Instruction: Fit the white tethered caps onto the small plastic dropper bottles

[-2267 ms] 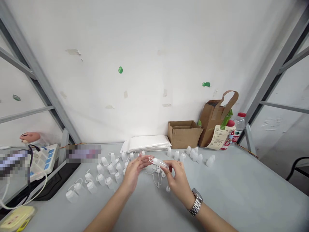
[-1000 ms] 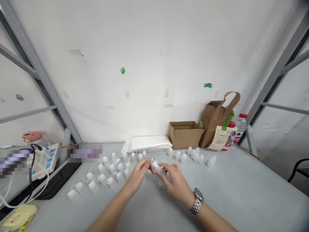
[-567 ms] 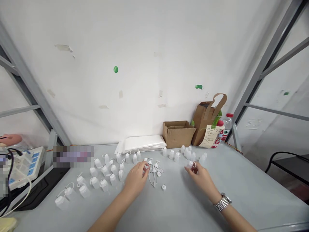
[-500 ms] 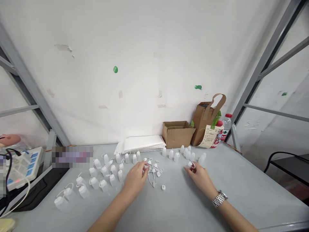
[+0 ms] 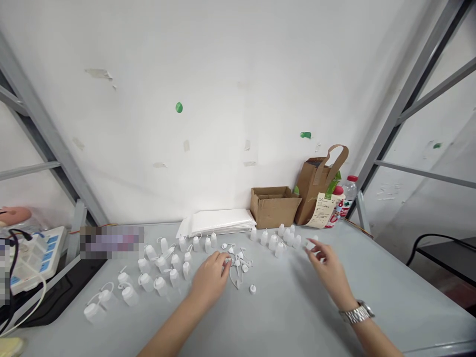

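Note:
My left hand point(image 5: 212, 273) is at the left edge of a loose pile of white caps with thin straps point(image 5: 238, 263). Its fingers curl down, with a gap between thumb and forefinger, and I see nothing held there. To the right, my right hand point(image 5: 329, 270), with a metal watch on the wrist, has thumb and fingers apart beside a small translucent bottle point(image 5: 311, 244), partly hidden by the fingers. A small bottle with a strapped cap point(image 5: 279, 250) stands on the table left of that hand. One white cap point(image 5: 253, 289) lies apart, nearer me.
Several capped bottles point(image 5: 159, 286) stand on the left of the grey table point(image 5: 241, 327). More bottles point(image 5: 288, 235) stand before an open cardboard box point(image 5: 275, 210). White envelopes point(image 5: 219, 220), a paper bag point(image 5: 310, 191) and a drink bottle point(image 5: 348, 193) are at the back.
My right hand has let go of the strapped-cap bottle, now standing left of it near the other bottles. That hand has moved right, to another bottle. My left hand has hardly moved.

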`<state>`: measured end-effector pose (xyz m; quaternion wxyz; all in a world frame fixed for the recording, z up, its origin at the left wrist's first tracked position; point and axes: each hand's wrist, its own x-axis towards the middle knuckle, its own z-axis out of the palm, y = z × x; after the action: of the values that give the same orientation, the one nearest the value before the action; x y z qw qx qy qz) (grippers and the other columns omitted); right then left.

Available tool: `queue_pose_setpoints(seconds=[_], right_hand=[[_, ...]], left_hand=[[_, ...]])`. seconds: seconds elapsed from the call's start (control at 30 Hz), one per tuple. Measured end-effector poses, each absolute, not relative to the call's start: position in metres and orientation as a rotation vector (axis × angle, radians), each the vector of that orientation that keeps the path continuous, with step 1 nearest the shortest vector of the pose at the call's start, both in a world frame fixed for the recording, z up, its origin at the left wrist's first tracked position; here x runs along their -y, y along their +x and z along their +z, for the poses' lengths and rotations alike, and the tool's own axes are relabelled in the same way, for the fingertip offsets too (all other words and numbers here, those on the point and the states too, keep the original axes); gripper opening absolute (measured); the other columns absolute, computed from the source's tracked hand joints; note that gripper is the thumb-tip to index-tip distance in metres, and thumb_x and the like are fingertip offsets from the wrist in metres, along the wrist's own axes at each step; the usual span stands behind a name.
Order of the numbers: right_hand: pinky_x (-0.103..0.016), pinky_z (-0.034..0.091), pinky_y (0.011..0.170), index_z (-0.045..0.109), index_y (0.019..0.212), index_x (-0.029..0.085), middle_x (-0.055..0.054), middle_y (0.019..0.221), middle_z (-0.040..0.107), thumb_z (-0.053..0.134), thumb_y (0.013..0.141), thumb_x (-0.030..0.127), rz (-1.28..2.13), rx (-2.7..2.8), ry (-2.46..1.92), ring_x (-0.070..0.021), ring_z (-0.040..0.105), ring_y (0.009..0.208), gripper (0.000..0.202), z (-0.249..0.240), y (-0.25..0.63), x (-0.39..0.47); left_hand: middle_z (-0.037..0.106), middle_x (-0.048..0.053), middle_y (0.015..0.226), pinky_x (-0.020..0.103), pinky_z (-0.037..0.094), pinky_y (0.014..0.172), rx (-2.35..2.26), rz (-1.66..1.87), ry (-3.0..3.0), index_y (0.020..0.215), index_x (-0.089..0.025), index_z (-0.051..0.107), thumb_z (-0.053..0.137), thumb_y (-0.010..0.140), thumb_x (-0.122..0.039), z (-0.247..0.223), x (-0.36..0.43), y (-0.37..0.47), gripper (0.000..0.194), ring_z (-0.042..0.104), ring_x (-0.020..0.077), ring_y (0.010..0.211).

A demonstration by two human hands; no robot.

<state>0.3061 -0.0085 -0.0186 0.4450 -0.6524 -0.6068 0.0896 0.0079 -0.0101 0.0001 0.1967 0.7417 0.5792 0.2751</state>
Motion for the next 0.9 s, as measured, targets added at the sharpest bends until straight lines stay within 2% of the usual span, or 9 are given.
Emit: queue_pose_setpoints(seconds=[0.2, 0.33, 0.43, 0.53, 0.63, 0.77, 0.9], right_hand=[[-0.036, 0.043, 0.064, 0.062, 0.100, 0.015, -0.006, 0.079, 0.055, 0.049, 0.070, 0.057, 0.070, 1.308, -1.796, -0.0179, 0.051, 0.060, 0.053, -0.019, 0.348, -0.004], [-0.038, 0.040, 0.069, 0.063, 0.096, 0.017, -0.006, 0.081, 0.055, 0.047, 0.072, 0.060, -0.024, 1.387, -1.862, -0.0202, 0.054, 0.065, 0.052, -0.031, 0.350, -0.016], [-0.042, 0.037, 0.074, 0.061, 0.095, 0.018, -0.007, 0.082, 0.056, 0.041, 0.075, 0.060, -0.095, 1.429, -1.910, -0.0238, 0.056, 0.074, 0.051, -0.034, 0.347, -0.018], [-0.044, 0.035, 0.076, 0.060, 0.092, 0.018, -0.007, 0.082, 0.056, 0.038, 0.076, 0.058, -0.098, 1.443, -1.936, -0.0256, 0.056, 0.079, 0.048, -0.030, 0.345, -0.019], [-0.043, 0.034, 0.076, 0.060, 0.086, 0.018, -0.008, 0.083, 0.057, 0.039, 0.074, 0.055, -0.070, 1.452, -1.954, -0.0254, 0.056, 0.080, 0.044, -0.028, 0.344, -0.019], [-0.043, 0.035, 0.076, 0.061, 0.084, 0.018, -0.009, 0.085, 0.058, 0.039, 0.074, 0.054, -0.064, 1.488, -1.948, -0.0246, 0.056, 0.078, 0.043, -0.035, 0.345, -0.019], [-0.041, 0.040, 0.070, 0.061, 0.081, 0.018, -0.009, 0.082, 0.057, 0.038, 0.076, 0.057, -0.065, 1.502, -1.905, -0.0218, 0.055, 0.066, 0.046, -0.035, 0.343, -0.010]], left_hand=[[0.058, 0.002, 0.072, 0.029, 0.035, 0.062, -1.597, 0.659, 2.061, 0.072, -0.023, 0.056, 0.042, 0.080, -0.047, 0.003, 0.016, 0.014, 0.029, 0.054, 0.0198, 0.069], [0.057, 0.001, 0.071, 0.028, 0.033, 0.060, -1.597, 0.585, 2.094, 0.067, -0.022, 0.053, 0.053, 0.071, -0.054, -0.004, 0.019, 0.020, 0.032, 0.053, 0.0200, 0.069], [0.057, 0.001, 0.072, 0.028, 0.033, 0.061, -1.585, 0.528, 2.146, 0.067, -0.022, 0.052, 0.056, 0.070, -0.049, -0.010, 0.020, 0.024, 0.028, 0.053, 0.0198, 0.071], [0.058, 0.002, 0.075, 0.027, 0.034, 0.062, -1.557, 0.512, 2.159, 0.068, -0.022, 0.051, 0.050, 0.075, -0.033, -0.013, 0.021, 0.024, 0.014, 0.053, 0.0191, 0.073], [0.058, 0.002, 0.075, 0.027, 0.034, 0.062, -1.533, 0.561, 2.129, 0.068, -0.022, 0.051, 0.043, 0.077, -0.026, -0.013, 0.020, 0.022, 0.013, 0.053, 0.0185, 0.072], [0.056, 0.001, 0.072, 0.027, 0.036, 0.061, -1.479, 0.721, 1.948, 0.066, -0.022, 0.052, 0.045, 0.076, -0.032, -0.010, 0.015, 0.020, 0.017, 0.051, 0.0169, 0.067], [0.050, -0.002, 0.062, 0.026, 0.037, 0.057, -1.355, 0.948, 1.582, 0.067, -0.020, 0.053, 0.050, 0.072, -0.043, -0.001, 0.006, 0.016, 0.024, 0.047, 0.0139, 0.057]])
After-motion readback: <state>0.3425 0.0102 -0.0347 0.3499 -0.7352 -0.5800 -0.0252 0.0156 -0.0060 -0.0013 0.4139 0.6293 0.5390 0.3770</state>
